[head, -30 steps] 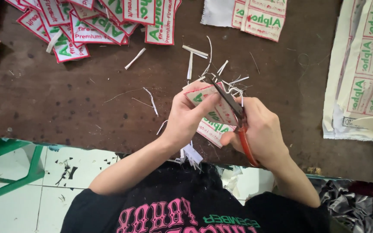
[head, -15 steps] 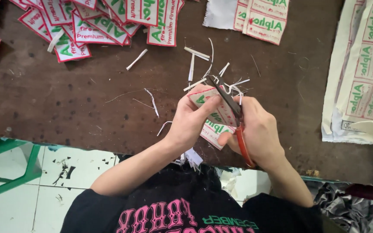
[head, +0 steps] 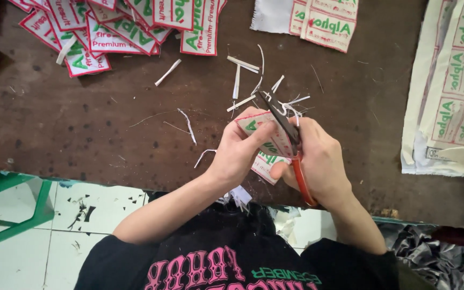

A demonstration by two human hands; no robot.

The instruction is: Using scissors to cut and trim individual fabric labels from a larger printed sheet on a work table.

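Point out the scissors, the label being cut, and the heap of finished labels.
scissors point(head: 280, 119), head view, on the dark blades.
label being cut point(head: 257, 124), head view, on its white face beside the left thumb.
heap of finished labels point(head: 130, 27), head view, on a red-edged label in the pile's middle.

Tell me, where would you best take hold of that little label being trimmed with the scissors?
Best by the uncut edge nearest the person, coming from the left, as the left hand pinches it. The label is thin, flat cloth, so a thumb-and-finger pinch suits it. The scissors in the right hand work its far right edge.
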